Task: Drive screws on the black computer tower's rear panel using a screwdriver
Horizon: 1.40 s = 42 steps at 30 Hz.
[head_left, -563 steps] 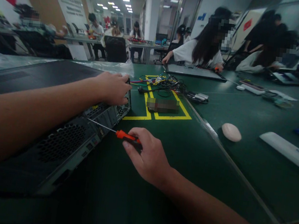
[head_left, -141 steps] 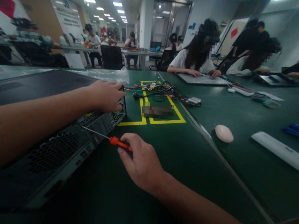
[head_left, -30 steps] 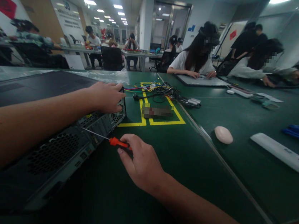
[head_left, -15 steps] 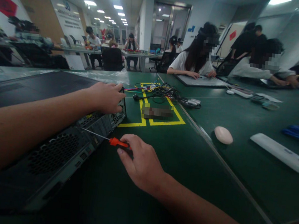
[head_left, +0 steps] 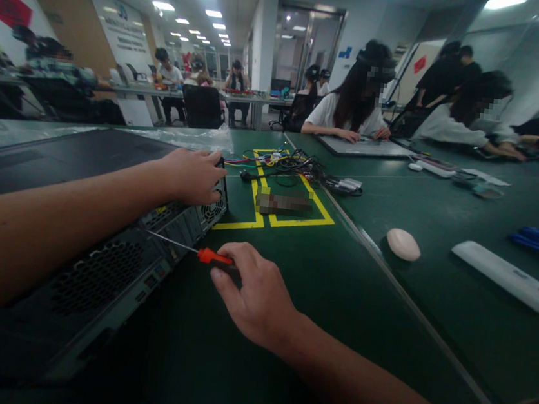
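Gripping the screwdriver in the right hand, fingers closed round the rear of its handle, with only the orange front of the handle and the thin shaft showing beyond the fingertips. Lies nearly level, just above the table, long axis running from the grip out to the left and slightly away. Ends with its tip at the back of the case, left of the grip; too small to tell whether seated in a screw. Held by the right hand alone, untouched by the other.

Resting the left hand on the case's far top corner, ahead and left of the grip, fingers curled down over the edge above the fan grille, so closed loosely on the case itself. Forearm laid along the case's top.

Straight ahead of the grip: yellow tape marking a box on the table, then a tangle of cables. Off to the right of the grip: a pale mouse, and past that a long white bar, both well apart from either hand. Farther off, across the table, other people at work, among them a person in a white shirt with hands on a flat board.
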Each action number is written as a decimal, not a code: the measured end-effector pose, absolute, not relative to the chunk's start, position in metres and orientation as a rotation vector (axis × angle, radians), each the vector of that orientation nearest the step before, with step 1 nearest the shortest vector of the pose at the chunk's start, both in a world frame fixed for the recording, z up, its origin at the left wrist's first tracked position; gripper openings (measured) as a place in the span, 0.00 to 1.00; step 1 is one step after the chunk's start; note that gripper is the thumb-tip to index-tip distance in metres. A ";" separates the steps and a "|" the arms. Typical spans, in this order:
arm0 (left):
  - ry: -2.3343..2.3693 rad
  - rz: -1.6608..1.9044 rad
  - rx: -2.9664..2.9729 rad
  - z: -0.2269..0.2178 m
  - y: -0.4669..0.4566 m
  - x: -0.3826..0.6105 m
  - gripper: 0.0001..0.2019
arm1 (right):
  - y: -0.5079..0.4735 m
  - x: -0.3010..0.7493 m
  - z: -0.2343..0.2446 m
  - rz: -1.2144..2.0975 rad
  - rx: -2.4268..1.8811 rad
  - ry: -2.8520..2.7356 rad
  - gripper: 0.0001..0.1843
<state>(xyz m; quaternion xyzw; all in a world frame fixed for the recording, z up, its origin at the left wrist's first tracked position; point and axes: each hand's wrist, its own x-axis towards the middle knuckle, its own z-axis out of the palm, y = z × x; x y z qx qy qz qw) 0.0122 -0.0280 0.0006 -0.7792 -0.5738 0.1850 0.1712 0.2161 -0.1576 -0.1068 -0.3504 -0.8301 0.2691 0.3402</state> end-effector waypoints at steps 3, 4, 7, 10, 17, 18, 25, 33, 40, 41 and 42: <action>-1.624 0.515 -2.219 0.000 -0.028 0.011 0.33 | -0.158 0.216 -0.107 0.688 -0.909 -2.151 0.09; -1.620 0.512 -2.225 0.000 -0.027 0.010 0.32 | -0.157 0.216 -0.107 0.683 -0.907 -2.148 0.09; -1.626 0.488 -2.239 -0.002 -0.026 0.009 0.34 | -0.157 0.216 -0.106 0.673 -0.900 -2.144 0.09; -1.666 0.457 -2.248 -0.003 -0.024 0.007 0.36 | -0.156 0.217 -0.106 0.668 -0.887 -2.141 0.10; -1.670 0.480 -2.245 -0.002 -0.026 0.009 0.36 | -0.156 0.217 -0.107 0.676 -0.908 -2.154 0.12; -1.670 0.482 -2.247 -0.001 -0.026 0.010 0.36 | -0.156 0.217 -0.106 0.682 -0.919 -2.163 0.13; -1.641 0.492 -2.237 0.000 -0.028 0.010 0.35 | -0.158 0.215 -0.106 0.734 -0.953 -2.225 0.13; -1.678 0.470 -2.258 0.002 -0.028 0.011 0.34 | -0.157 0.215 -0.109 0.750 -0.915 -2.185 0.12; -1.637 0.473 -2.271 -0.002 -0.025 0.007 0.35 | -0.156 0.216 -0.108 0.753 -0.912 -2.192 0.08; -1.636 0.479 -2.260 -0.002 -0.025 0.008 0.34 | -0.156 0.216 -0.108 0.754 -0.915 -2.193 0.08; -1.640 0.480 -2.254 -0.001 -0.026 0.009 0.34 | -0.156 0.216 -0.108 0.754 -0.915 -2.194 0.08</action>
